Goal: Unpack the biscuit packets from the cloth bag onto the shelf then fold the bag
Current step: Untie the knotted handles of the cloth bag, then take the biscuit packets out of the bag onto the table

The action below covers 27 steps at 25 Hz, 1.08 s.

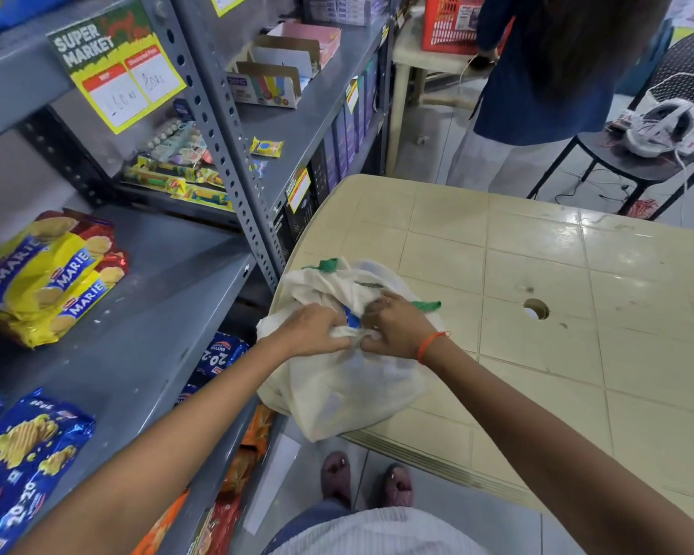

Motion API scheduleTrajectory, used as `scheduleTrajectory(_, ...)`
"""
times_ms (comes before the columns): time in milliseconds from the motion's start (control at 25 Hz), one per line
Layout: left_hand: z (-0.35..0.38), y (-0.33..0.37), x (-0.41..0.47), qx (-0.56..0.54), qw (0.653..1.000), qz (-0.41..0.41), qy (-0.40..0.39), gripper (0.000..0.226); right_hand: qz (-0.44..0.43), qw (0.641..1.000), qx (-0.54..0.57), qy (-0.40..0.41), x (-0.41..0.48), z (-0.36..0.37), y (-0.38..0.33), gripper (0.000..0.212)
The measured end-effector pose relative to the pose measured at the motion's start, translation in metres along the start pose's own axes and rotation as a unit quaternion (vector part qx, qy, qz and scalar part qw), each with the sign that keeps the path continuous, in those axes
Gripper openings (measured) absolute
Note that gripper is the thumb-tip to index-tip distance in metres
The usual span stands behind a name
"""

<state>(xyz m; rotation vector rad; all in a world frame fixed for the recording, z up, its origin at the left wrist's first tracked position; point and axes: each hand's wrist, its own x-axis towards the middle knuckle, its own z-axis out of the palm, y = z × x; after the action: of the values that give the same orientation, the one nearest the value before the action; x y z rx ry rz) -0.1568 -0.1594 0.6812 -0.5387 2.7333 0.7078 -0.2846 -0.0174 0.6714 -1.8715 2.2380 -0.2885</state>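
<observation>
the fingers (pixel 339 334) of both hands are pinched together on a twisted bunch of cloth at the mouth of the cloth bag (pixel 349 386), the left hand (pixel 311 330) on the shelf side of that bunch, the right hand (pixel 395 328) on the far side, touching or nearly touching each other. it looks like a knot or gathered neck being worked open.

the cloth bag sits at the corner of the desk (pixel 537 282), its lower part hanging over the edge nearest the person. if the pull on the neck comes toward the body, the bag could likely slide off that corner and drop its load to the floor. a hard tug might also tighten the knot rather than free it.

a strip of blue wrapper (pixel 351 316) shows just beyond the pinch, probably a biscuit packet; how many packets are inside cannot be told, since the cloth covers them. whether the neck is knotted or only bunched is hidden under the fingers.

left of the bag, the grey shelf (pixel 169 298) has bare space beside the marie packets (pixel 49 270), well apart from the bag. lower shelves are cut off by the arms.
</observation>
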Motion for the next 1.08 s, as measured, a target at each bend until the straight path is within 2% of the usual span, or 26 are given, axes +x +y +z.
scheduleTrajectory(80, 0.006, -0.002, -0.011, -0.059, 0.995, -0.054, -0.058, 0.045, 0.056, 0.994, 0.072, -0.061, -0.017, -0.002, -0.012, 0.053)
scheduleTrajectory(160, 0.012, -0.009, -0.016, -0.021, 0.994, -0.083, -0.067, 0.048, 0.127, 0.978, 0.101, -0.127, -0.026, 0.005, -0.016, 0.054)
scheduleTrajectory(240, 0.019, -0.010, -0.020, 0.061, 0.995, -0.070, -0.043, 0.043, 0.172, 0.978, 0.017, -0.114, -0.023, 0.013, -0.019, 0.035)
scheduleTrajectory(280, 0.024, -0.009, -0.022, 0.093, 0.993, -0.064, -0.044, 0.054, 0.197, 0.975, -0.008, -0.101, -0.020, 0.014, -0.021, 0.040)
scheduleTrajectory(360, 0.040, -0.006, -0.025, 0.174, 0.975, -0.104, -0.091, 0.084, 0.240, 0.964, -0.009, -0.111, -0.016, 0.017, -0.023, 0.081)
scheduleTrajectory(440, 0.061, -0.008, -0.030, 0.255, 0.940, -0.174, -0.145, 0.104, 0.280, 0.944, -0.023, -0.173, -0.023, 0.027, -0.022, 0.121)
scheduleTrajectory(520, 0.081, -0.011, -0.036, 0.252, 0.931, -0.222, -0.140, 0.119, 0.302, 0.931, -0.025, -0.205, -0.038, 0.046, -0.015, 0.134)
scheduleTrajectory(640, 0.098, -0.007, -0.034, 0.197, 0.944, -0.245, -0.096, 0.121, 0.287, 0.947, 0.029, -0.144, -0.051, 0.057, -0.011, 0.133)
scheduleTrajectory(720, 0.098, -0.006, -0.029, 0.179, 0.948, -0.250, -0.086, 0.123, 0.246, 0.967, -0.025, -0.070, -0.045, 0.060, -0.012, 0.138)
scheduleTrajectory(760, 0.094, -0.011, -0.025, 0.178, 0.949, -0.248, -0.081, 0.126, 0.258, 0.964, -0.032, -0.060, -0.041, 0.058, -0.014, 0.138)
scheduleTrajectory(920, 0.069, -0.036, -0.005, 0.182, 0.957, -0.218, -0.056, 0.126, 0.341, 0.935, 0.072, -0.061, -0.023, 0.076, -0.003, 0.107)
scheduleTrajectory(1000, 0.055, -0.038, 0.005, 0.188, 0.959, -0.206, -0.059, 0.124, 0.353, 0.930, 0.072, -0.070, -0.014, 0.074, 0.004, 0.103)
scheduleTrajectory(1080, 0.047, -0.037, 0.016, 0.175, 0.957, -0.214, -0.084, 0.122, 0.356, 0.925, 0.096, -0.089, -0.005, 0.060, 0.012, 0.109)
